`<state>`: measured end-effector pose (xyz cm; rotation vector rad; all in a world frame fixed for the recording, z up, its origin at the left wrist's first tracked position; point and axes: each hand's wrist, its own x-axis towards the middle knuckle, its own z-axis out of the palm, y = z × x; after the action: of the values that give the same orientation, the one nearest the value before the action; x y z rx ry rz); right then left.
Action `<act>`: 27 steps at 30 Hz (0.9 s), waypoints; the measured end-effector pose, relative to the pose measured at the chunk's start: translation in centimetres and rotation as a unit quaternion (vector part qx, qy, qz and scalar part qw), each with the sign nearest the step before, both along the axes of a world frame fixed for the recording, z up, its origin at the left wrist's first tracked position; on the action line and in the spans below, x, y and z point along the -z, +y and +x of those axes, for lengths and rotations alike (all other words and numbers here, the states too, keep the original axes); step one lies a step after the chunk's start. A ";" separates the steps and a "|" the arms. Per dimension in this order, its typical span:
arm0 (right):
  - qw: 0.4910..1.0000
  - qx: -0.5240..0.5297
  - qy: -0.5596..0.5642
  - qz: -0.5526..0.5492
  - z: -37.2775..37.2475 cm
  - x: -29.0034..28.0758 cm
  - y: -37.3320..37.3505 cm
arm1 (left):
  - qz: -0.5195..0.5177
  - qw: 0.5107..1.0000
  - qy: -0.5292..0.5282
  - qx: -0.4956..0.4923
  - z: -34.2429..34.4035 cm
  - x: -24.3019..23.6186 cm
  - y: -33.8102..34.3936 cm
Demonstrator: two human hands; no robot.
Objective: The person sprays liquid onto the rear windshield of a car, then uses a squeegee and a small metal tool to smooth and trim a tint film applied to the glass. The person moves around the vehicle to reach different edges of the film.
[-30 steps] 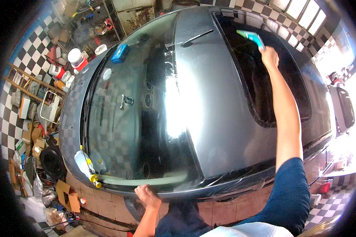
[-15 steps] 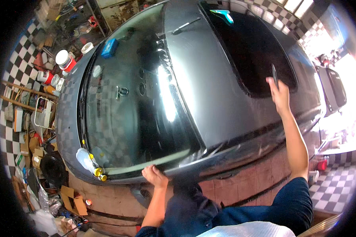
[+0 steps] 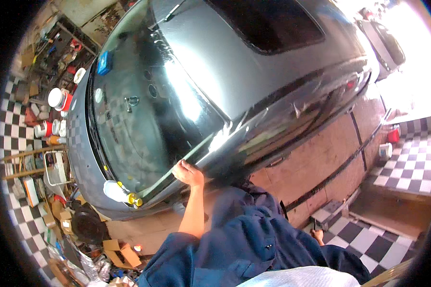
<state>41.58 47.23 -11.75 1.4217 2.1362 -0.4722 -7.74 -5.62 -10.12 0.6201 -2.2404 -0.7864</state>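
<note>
A dark grey car (image 3: 210,57) fills the upper middle, its windshield (image 3: 129,124) towards the left. My left hand (image 3: 189,174) is at the near edge of that glass, fingers curled in and thumb pressed against them. What they may pinch there is too small to make out. Low beside my body on the right, my right hand (image 3: 317,235) is closed on a slim dark tool (image 3: 314,224), partly hidden by the hand and sleeve. A whitish bottle with yellow parts (image 3: 117,192) lies at the windshield's lower near corner.
A blue box (image 3: 104,63) sits at the windshield's far side. Clutter on the left includes white-and-red buckets (image 3: 58,99), a ladder-like wooden frame (image 3: 26,157) and an opened carton (image 3: 121,253). A checkered step (image 3: 407,167) and a white bucket (image 3: 385,151) are at right.
My right hand has come down from above the dark roof panel to my side, still with the dark tool. My left hand stays at the windshield edge. The view has shifted.
</note>
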 end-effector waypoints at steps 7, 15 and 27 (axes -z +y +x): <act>0.968 0.222 0.065 -0.098 14.2 -0.3 -7.2 | 0.008 1.000 -0.022 -0.006 0.1 0.5 -0.5; 0.968 0.150 0.077 -0.184 10.6 0.1 -10.3 | -0.037 0.998 -0.040 0.000 0.3 1.4 -1.6; 0.935 0.324 0.059 -0.130 8.8 -4.5 -8.2 | -0.002 0.997 -0.069 -0.031 -0.4 0.6 0.4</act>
<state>50.42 39.02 -7.28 1.9543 1.5589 -1.0611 -8.17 -5.22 -10.77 0.7592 -2.3354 -0.7271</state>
